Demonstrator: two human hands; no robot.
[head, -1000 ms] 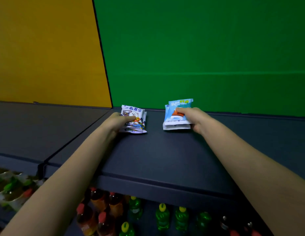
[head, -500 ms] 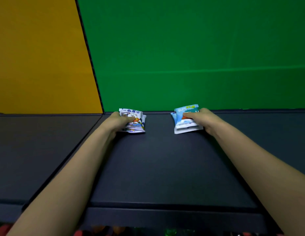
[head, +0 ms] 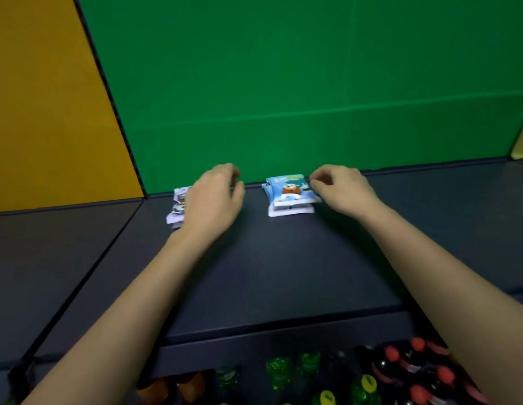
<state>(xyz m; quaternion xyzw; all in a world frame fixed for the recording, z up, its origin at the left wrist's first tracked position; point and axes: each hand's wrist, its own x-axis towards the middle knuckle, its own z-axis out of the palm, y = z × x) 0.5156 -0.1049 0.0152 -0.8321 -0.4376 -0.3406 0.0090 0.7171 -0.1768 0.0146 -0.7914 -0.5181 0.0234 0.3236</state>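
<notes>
Two small stacks of snack packets lie at the back of a dark shelf top. The white and purple packets are on the left, mostly hidden under my left hand, which hovers over them with loosely curled fingers. The blue packets with a cartoon figure lie to the right, in plain sight. My right hand is just right of them, its curled fingertips at the top packet's right edge and not wrapped round it.
A green wall stands right behind the packets and a yellow wall to the left. Below the shelf's front edge stand green bottles, dark bottles with red caps and orange ones.
Both hands have let go of their packets and lifted slightly. My left hand now covers the white stack; my right hand has slid off to the right of the blue stack. The view tilted down.
</notes>
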